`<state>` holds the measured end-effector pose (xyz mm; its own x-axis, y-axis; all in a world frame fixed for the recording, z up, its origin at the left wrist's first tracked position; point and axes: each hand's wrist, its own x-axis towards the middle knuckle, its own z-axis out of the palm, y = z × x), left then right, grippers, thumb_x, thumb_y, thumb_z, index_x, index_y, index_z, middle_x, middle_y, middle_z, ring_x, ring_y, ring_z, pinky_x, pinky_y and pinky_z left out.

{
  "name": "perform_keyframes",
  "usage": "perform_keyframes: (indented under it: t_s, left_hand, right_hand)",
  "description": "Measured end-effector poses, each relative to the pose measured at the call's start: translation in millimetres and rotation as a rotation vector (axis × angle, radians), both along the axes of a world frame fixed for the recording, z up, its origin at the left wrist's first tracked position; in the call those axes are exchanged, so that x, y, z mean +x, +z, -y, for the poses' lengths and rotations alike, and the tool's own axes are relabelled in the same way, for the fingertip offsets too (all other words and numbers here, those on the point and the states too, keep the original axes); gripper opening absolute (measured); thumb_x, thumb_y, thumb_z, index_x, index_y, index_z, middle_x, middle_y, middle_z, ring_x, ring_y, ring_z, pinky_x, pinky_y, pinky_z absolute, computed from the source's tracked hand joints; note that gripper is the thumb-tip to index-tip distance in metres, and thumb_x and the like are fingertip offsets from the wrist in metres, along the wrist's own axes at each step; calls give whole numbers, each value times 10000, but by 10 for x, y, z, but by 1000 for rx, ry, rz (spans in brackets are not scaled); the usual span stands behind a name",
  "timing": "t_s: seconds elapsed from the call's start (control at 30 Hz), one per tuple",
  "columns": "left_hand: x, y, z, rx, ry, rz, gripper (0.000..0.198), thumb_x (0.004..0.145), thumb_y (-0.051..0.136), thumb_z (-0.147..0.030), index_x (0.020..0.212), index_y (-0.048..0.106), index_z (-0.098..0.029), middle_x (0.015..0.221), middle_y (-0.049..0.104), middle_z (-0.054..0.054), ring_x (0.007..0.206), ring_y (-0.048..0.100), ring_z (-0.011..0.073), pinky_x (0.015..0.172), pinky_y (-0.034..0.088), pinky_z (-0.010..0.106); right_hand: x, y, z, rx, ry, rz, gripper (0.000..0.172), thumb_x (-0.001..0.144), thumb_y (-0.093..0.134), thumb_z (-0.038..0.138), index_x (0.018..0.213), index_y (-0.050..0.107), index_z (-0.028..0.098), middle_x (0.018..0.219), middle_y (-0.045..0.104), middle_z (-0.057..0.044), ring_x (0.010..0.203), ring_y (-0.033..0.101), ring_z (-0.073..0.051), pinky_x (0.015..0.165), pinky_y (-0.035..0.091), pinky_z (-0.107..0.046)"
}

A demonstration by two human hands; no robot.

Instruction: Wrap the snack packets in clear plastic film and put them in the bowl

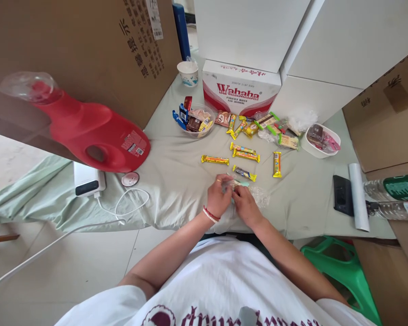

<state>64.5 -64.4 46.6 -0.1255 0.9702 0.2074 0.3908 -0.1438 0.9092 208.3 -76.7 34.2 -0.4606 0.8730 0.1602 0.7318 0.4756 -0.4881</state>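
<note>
My left hand [219, 195] and my right hand [246, 206] meet at the near edge of the cloth-covered table, fingers pinched around a small clear plastic bag [237, 183] with a pale green patch. What the bag holds, if anything, is hidden by my fingers. Beside my right hand lies crumpled clear plastic [261, 196]. Just beyond my fingertips is a dark snack bar with yellow ends [244, 173]. Farther out lie yellow-wrapped bars: one at the left [215, 160], a touching pair [245, 155] in the middle, and one lengthwise [277, 164] at the right.
A round clear bowl of snacks [194, 132], mixed wrapped snacks [267, 121] and a white tub [321, 154] line the back, before a Wahaha carton [240, 88]. At left stand a red jug [98, 122] and a cabled power bank [88, 180]. Bottles [399, 188] lie at right.
</note>
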Motion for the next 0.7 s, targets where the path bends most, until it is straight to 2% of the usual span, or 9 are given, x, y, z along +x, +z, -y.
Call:
perform_keyframes:
  t_s: [0.1, 0.17, 0.2, 0.3, 0.4, 0.47, 0.53, 0.63, 0.7]
  left_hand:
    - [40, -10, 126, 121, -267, -362, 430, 990, 469, -306, 1393, 542, -176, 1440, 636, 157, 1409, 545, 280, 1218, 360, 550]
    - [62, -72, 170, 184, -346, -561, 523, 1024, 431, -349, 1502, 468, -141, 1559, 527, 179, 1523, 401, 312, 1283, 188, 619]
    - [71, -114, 179, 202, -351, -624, 558, 1036, 416, -363, 1539, 427, -122, 1589, 486, 188, 1546, 361, 316, 1291, 158, 619]
    - [99, -241, 180, 237, -338, -725, 609, 1051, 402, -355, 1592, 341, -82, 1633, 414, 200, 1569, 316, 301, 1296, 208, 556]
    - [130, -312, 169, 242, -329, -771, 592, 1055, 392, -291, 1603, 322, -81, 1643, 401, 191, 1572, 311, 285, 1296, 241, 512]
    - [142, -324, 162, 236, -321, -770, 589, 1052, 391, -266, 1608, 317, -86, 1640, 407, 191, 1570, 314, 282, 1296, 250, 507]
    - [139, -324, 156, 228, -323, -753, 591, 1050, 397, -259, 1613, 314, -101, 1635, 415, 190, 1570, 317, 278, 1296, 258, 512]
    - [118, -328, 147, 223, -334, -731, 556, 1050, 406, -244, 1590, 370, -117, 1615, 454, 179, 1553, 355, 276, 1287, 286, 517]
    - [113, -343, 141, 223, -336, -717, 521, 1044, 417, -220, 1556, 427, -123, 1593, 488, 173, 1532, 394, 274, 1277, 313, 518]
  right_hand:
    - [31, 82, 62, -43, -29, -138, 317, 989, 464, 197, 1190, 710, 200, 1096, 648, -118, 976, 547, -249, 874, 514, -395]
    - [126, 139, 102, -77, -16, -243, 296, 973, 481, 214, 1157, 712, 208, 1112, 667, -112, 991, 589, -240, 888, 535, -391]
    - [196, 161, 119, -86, -31, -292, 299, 972, 466, 210, 1138, 714, 218, 1098, 677, -101, 987, 610, -231, 887, 542, -385]
    - [448, 181, 165, -4, -318, -326, 319, 994, 423, 237, 1155, 700, 237, 1083, 679, -93, 999, 632, -230, 914, 543, -410]
    - [675, 132, 235, 100, -625, -124, 377, 947, 577, 425, 1227, 666, 189, 1249, 617, -177, 1172, 560, -328, 1007, 484, -546]
    - [786, 117, 295, 23, -608, -29, 382, 885, 648, 476, 1128, 684, 183, 1277, 607, -195, 1191, 542, -359, 1017, 467, -575]
    - [859, 162, 329, -161, -529, -62, 248, 897, 616, 447, 957, 666, 211, 1091, 672, -134, 1019, 611, -301, 920, 522, -498]
    - [855, 335, 224, -447, -499, -286, 228, 917, 579, 455, 846, 578, 238, 755, 636, -10, 681, 589, -197, 649, 529, -337]
    - [743, 448, 29, -512, -492, -422, 253, 891, 619, 480, 832, 559, 241, 677, 601, 27, 600, 553, -166, 549, 480, -277]
